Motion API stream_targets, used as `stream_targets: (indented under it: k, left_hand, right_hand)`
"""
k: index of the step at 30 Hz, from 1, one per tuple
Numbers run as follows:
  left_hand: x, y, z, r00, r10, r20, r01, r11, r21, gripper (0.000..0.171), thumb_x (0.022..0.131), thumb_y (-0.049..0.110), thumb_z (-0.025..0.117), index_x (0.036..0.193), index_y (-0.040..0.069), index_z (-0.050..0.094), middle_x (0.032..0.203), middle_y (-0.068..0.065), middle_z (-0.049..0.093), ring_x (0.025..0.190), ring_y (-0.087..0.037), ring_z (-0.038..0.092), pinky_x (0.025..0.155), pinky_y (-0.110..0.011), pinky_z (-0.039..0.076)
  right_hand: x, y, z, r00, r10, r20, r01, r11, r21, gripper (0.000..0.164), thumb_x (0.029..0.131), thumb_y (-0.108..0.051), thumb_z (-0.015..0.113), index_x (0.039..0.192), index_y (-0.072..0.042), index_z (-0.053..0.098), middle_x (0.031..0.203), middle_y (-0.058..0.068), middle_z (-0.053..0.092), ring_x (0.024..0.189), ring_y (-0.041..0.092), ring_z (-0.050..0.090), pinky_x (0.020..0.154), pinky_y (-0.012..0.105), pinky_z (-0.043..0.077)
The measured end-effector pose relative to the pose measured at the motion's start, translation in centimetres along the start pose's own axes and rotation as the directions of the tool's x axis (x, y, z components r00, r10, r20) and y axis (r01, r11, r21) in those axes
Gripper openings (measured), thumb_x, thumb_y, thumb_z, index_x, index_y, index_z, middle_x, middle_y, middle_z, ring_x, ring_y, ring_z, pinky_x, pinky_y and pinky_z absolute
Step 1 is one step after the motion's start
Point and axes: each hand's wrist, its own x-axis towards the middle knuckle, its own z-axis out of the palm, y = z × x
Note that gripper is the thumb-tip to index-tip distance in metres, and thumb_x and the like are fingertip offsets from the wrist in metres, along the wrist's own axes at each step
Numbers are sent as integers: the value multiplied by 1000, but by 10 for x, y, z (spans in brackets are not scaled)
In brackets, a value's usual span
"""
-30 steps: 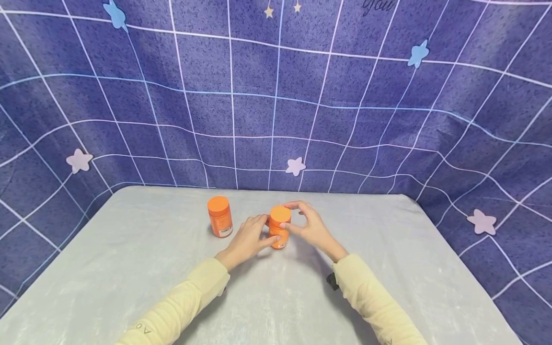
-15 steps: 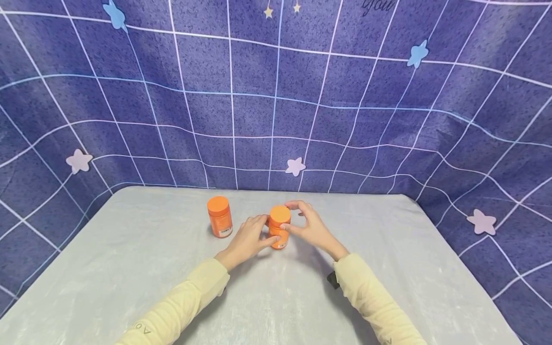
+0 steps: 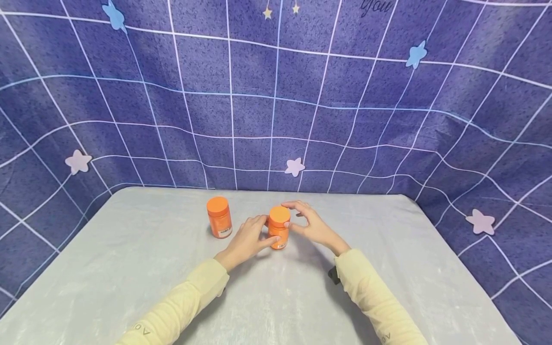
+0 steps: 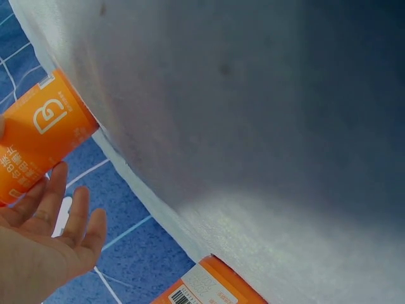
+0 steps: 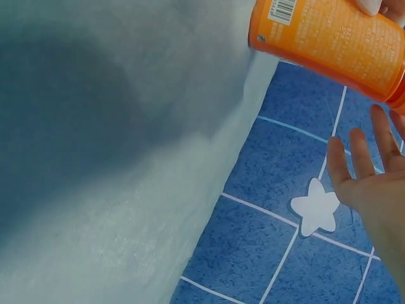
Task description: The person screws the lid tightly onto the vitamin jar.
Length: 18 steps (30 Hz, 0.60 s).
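Observation:
An orange pill bottle [image 3: 278, 234] with an orange screw lid [image 3: 279, 215] stands upright on the table. My left hand [image 3: 247, 239] grips its body from the left, thumb across the front. At the lid, my right hand [image 3: 314, 227] holds the rim between a thumb in front and fingers curved behind. The left wrist view shows the gripped bottle [image 4: 47, 130] at the left edge, with some left-hand fingers spread beside it. In the right wrist view, the right hand [image 5: 380, 177] has its outer fingers extended beneath the bottle's lid end, with the lid mostly cut off.
A second orange bottle [image 3: 220, 219], lid on, stands upright left of my left hand. Grey cloth covers the table [image 3: 142, 239]. Behind it hangs a blue grid-patterned curtain [image 3: 254, 120] with stars. A small black object [image 3: 334, 275] shows by the right cuff.
My right thumb and fingers have shifted slightly round the lid, the thumb toward the right and the fingers further behind. The left hand and both bottles stay in place.

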Motion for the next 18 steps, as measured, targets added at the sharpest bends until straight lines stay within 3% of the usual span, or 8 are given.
stream_targets:
  k: [7,12,18]
  left_hand:
    - [0,-1,1,1000,7,7,-8,1000,10,54,80,45,65,118,9,53,109,-3,61,100,-23,54,85,-42,42]
    - [0,-1,1,1000,9,3,-9,1000,19,53,80,46,64,117,10,53,108,-3,61,98,-23,54,84,-42,41]
    - [0,-1,1,1000,14,-4,-14,999,32,51,80,45,65,116,11,54,107,-2,61,97,-22,53,83,-40,40]
  right_hand:
    - [0,-1,2,1000,19,-10,-19,1000,10,46,82,-16,66,125,-9,51,125,4,54,118,22,45,92,50,40]
    - [-2,-3,8,994,73,-83,-74,997,-9,44,80,-21,70,120,-11,54,119,3,58,115,20,47,93,48,40]
    - [-3,-9,15,981,105,-160,-107,994,-4,45,77,-20,73,114,-5,54,117,11,57,114,25,47,93,50,39]
